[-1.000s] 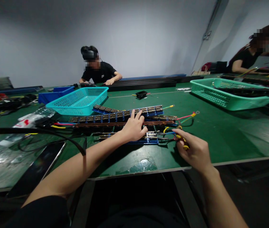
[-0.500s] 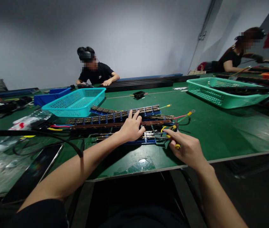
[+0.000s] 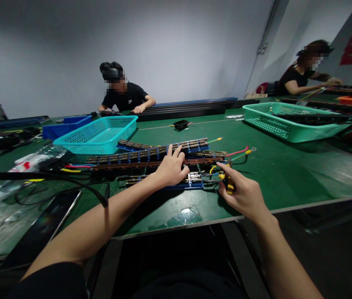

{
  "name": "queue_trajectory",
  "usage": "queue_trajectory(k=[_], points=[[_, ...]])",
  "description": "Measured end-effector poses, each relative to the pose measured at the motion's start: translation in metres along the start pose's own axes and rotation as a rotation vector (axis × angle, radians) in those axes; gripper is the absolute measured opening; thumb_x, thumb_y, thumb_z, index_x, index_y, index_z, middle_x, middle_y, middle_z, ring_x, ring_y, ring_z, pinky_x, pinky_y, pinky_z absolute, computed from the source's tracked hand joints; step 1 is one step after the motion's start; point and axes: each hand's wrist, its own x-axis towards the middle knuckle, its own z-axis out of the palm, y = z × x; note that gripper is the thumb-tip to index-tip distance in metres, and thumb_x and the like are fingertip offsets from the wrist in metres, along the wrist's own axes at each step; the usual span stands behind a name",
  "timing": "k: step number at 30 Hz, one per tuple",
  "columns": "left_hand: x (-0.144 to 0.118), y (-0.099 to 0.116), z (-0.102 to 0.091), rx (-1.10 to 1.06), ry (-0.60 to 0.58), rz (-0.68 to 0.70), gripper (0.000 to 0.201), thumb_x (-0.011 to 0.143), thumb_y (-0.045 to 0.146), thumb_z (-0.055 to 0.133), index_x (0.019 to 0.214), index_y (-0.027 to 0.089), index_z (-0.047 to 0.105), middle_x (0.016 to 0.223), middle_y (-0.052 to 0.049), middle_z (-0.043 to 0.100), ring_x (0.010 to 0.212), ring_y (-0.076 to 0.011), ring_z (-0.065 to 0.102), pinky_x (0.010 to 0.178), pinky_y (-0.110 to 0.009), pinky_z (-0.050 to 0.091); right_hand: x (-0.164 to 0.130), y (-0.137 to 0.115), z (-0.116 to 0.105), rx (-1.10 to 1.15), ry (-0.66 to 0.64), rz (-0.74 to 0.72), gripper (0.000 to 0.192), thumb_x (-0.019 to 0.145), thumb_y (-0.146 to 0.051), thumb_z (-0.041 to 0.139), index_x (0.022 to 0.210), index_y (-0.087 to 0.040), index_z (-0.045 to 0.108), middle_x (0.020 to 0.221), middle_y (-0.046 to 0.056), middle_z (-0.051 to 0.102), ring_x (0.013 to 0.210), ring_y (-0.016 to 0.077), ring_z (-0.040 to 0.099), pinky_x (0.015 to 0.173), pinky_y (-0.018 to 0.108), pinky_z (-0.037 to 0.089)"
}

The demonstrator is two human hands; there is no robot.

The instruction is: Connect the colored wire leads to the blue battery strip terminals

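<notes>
We see a green table (image 3: pixel 288 174). On it we find a bright blue basket (image 3: pixel 107 146), a green basket (image 3: pixel 275 128), a dark blue bin (image 3: pixel 65 129), a small black box (image 3: pixel 181 125), a pile of thin metal strips (image 3: pixel 126 157), and a flat black phone (image 3: pixel 43 228) near the front.

two baskets (image 3: pixel 98 135) (image 3: pixel 291 126), two co-workers (image 3: pixel 128 97) (image 3: pixel 296 81), one phone (image 3: pixel 43 228), one black box (image 3: pixel 181 125), one yellow-handled tool (image 3: pixel 230 187).

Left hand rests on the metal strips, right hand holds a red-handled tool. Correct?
Not quite. In the head view, the tool in the right hand is yellow-and-black-handled, not red-handled; the left hand does rest on the metal strips.
</notes>
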Motion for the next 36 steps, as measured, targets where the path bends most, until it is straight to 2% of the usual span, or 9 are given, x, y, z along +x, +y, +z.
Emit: queue_trajectory(k=[5,10,15,18,23,29,32,36], points=[[0.0,-0.0003,0.0003,-0.012,0.018,0.003,0.016,0.093,0.032,0.047,0.097,0.019,0.055,0.147,-0.021,0.052,0.152,-0.029,0.03,0.128,-0.054,0.016,-0.0011,0.0009,0.0017,0.001,-0.002,0.06,0.052,0.088,-0.028,0.058,0.14,-0.023,0.053,0.114,0.008,0.076,0.082,0.0209,0.076,0.068,0.03,0.061],[0.0002,-0.0003,0.0001,-0.008,0.017,0.011,0.016,0.093,0.032,0.047,0.097,0.019,0.055,0.145,-0.021,0.054,0.151,-0.0292,0.031,0.128,-0.054,0.015,-0.0009,0.0009,0.001,0.07,0.019,0.085,0.044,0.088,-0.031,0.058,0.131,-0.021,0.056,0.096,0.006,0.077,0.068,0.0174,0.073,0.063,0.027,0.057],[-0.0001,-0.0004,0.0003,-0.009,0.001,-0.004,0.018,0.093,0.033,0.046,0.098,0.018,0.055,0.148,-0.022,0.051,0.152,-0.0296,0.029,0.127,-0.054,0.018,0.0006,-0.0012,-0.001,0.101,0.015,0.067,0.04,0.088,-0.028,0.056,0.127,-0.022,0.055,0.076,-0.001,0.071,0.057,0.0147,0.068,0.057,0.024,0.053],[0.0,-0.0004,0.0006,-0.005,-0.003,-0.011,0.018,0.093,0.033,0.047,0.099,0.017,0.055,0.15,-0.023,0.048,0.152,-0.0297,0.029,0.127,-0.054,0.018,0.0006,-0.0026,-0.0016,0.124,0.054,0.132,0.039,0.087,-0.028,0.056,0.125,-0.021,0.054,0.071,-0.002,0.069,0.052,0.0145,0.066,0.054,0.024,0.052],[0.0001,-0.0006,0.0008,-0.027,0.007,-0.012,0.017,0.092,0.032,0.047,0.1,0.019,0.054,0.15,-0.02,0.05,0.152,-0.0294,0.03,0.127,-0.055,0.018,-0.0002,-0.003,-0.0014,0.216,0.128,0.292,0.038,0.084,-0.03,0.06,0.12,-0.022,0.052,0.077,0.001,0.073,0.056,0.0166,0.071,0.055,0.025,0.055],[-0.0002,-0.0009,0.0015,-0.021,0.012,-0.017,0.021,0.093,0.033,0.046,0.105,0.018,0.053,0.149,-0.022,0.05,0.151,-0.0293,0.031,0.127,-0.053,0.018,-0.0008,0.0005,-0.0002,0.411,0.17,0.423,0.04,0.08,-0.029,0.063,0.116,-0.022,0.049,0.078,0.001,0.073,0.066,0.0184,0.075,0.063,0.026,0.06],[-0.0004,-0.0014,0.0023,-0.025,0.012,-0.019,0.027,0.093,0.033,0.046,0.112,0.015,0.052,0.15,-0.024,0.048,0.151,-0.0302,0.031,0.128,-0.052,0.018,-0.0011,0.002,-0.0022,0.423,0.16,0.417,0.041,0.08,-0.028,0.064,0.118,-0.022,0.049,0.079,0.0,0.073,0.065,0.0183,0.075,0.063,0.026,0.06],[-0.0002,-0.0018,0.0032,-0.038,0.014,-0.019,0.031,0.093,0.034,0.046,0.117,0.015,0.051,0.15,-0.022,0.048,0.151,-0.0304,0.031,0.128,-0.052,0.017,-0.0023,0.0006,-0.0074,0.309,0.186,0.334,0.042,0.083,-0.028,0.064,0.123,-0.022,0.053,0.089,0.002,0.076,0.069,0.0178,0.075,0.067,0.027,0.06]])
